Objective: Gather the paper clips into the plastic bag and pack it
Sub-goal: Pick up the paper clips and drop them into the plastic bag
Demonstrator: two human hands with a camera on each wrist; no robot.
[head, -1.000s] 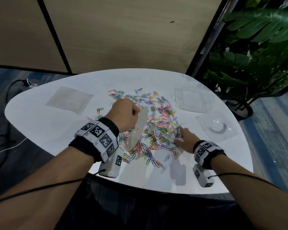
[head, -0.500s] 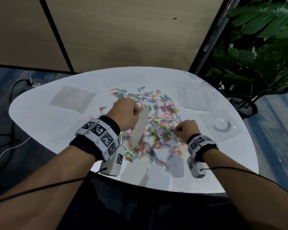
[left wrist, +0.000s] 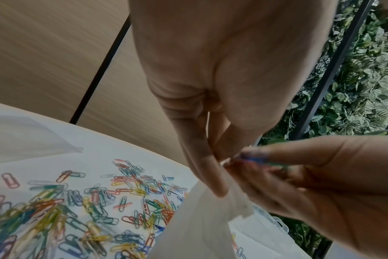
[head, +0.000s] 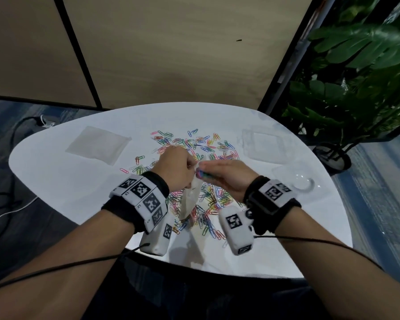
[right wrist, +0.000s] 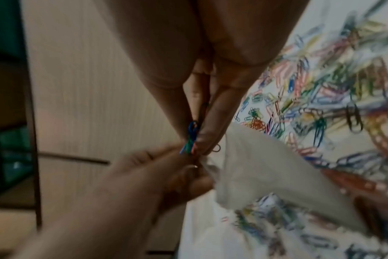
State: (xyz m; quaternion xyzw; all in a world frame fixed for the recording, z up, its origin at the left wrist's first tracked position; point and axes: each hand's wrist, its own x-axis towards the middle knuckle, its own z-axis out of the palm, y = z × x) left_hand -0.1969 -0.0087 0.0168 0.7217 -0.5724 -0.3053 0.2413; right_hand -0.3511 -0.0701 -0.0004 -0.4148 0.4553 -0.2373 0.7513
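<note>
Coloured paper clips [head: 203,197] lie scattered over the middle of the white table [head: 56,181]. My left hand [head: 176,168] pinches the top edge of a small clear plastic bag [head: 189,199], which hangs above the clips. My right hand [head: 219,174] pinches a small bunch of clips [head: 201,174] right at the bag's mouth. In the left wrist view the left fingers [left wrist: 202,168] grip the bag [left wrist: 206,219], with the clips [left wrist: 253,157] beside them. The right wrist view has the pinched clips [right wrist: 189,138] above the bag [right wrist: 266,166].
Another flat plastic bag [head: 97,144] lies at the table's far left. A clear lidded box [head: 266,146] and a clear tray [head: 298,181] sit at the right. Leafy plants [head: 356,77] stand beyond the table's right edge, a wood-panel wall behind.
My right hand closed on clips in the pile, lifted them and moved left to the bag's mouth. The left hand kept holding the bag up.
</note>
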